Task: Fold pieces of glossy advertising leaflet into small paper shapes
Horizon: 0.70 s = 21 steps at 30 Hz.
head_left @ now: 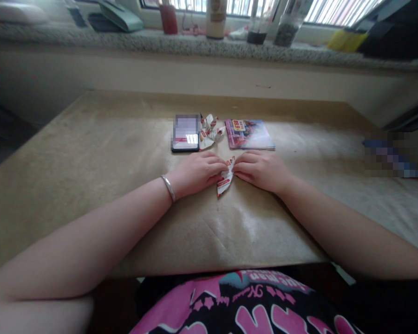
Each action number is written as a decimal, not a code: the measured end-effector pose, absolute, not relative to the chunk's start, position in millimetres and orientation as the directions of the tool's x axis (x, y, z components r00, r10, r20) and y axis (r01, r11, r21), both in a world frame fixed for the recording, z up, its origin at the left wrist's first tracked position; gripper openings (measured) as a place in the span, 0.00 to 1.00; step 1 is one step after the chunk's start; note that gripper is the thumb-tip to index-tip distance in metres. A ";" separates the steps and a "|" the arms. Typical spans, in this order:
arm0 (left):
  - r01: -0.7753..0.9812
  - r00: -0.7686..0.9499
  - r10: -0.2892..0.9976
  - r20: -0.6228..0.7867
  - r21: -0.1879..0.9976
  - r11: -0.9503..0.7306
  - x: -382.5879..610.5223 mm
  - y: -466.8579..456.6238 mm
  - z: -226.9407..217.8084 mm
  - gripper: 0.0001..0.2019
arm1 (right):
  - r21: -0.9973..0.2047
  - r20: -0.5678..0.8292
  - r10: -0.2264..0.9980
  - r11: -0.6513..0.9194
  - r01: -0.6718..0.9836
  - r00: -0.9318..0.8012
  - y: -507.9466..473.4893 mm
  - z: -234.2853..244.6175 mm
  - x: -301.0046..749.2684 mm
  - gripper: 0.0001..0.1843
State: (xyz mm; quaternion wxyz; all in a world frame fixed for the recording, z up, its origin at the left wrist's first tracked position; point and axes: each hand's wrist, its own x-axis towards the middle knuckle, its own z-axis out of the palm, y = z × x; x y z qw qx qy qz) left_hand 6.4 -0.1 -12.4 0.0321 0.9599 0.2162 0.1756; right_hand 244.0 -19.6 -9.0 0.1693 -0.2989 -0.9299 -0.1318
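Observation:
Between my hands is a piece of white paper (225, 182) with red print, folded to a narrow, pointed shape. My left hand (202, 172), with a silver bangle at the wrist, grips its left edge with the fingers drawn together. On the other edge, my right hand (259, 169) pinches the paper near its top. Both hands rest low over the table. Just beyond them lies a crumpled or folded paper piece (209, 132) with similar red print, touching a phone (186, 133). A colourful booklet (250, 134) lies flat beyond my right hand.
The table (125, 120) has a tan cover, and its near edge runs close to my body. A blurred blue item (393, 157) lies at the far right. On the granite windowsill (181, 44) stand a red container (168, 18), several bottles and a green case (120, 16).

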 end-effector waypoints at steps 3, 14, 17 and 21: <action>0.400 0.852 0.423 0.307 0.138 -0.906 5.5 1.5 -11.9 0.13 | 0.127 0.383 0.517 0.792 0.598 -0.766 -19.1 -8.4 245.4 0.15; 0.346 0.882 0.398 0.253 0.228 -0.910 3.0 3.8 -10.6 0.19 | -0.119 0.417 0.626 0.757 0.643 -0.660 -19.0 -13.5 244.6 0.13; 0.344 0.879 0.399 0.260 0.232 -0.910 4.2 2.8 -11.5 0.19 | -0.101 0.418 0.650 0.728 0.678 -0.635 -19.7 -13.8 242.6 0.14; 0.344 0.873 0.400 0.279 0.228 -0.911 6.2 -0.2 -13.3 0.19 | -0.025 0.412 0.623 0.737 0.675 -0.665 -18.6 -14.0 243.0 0.13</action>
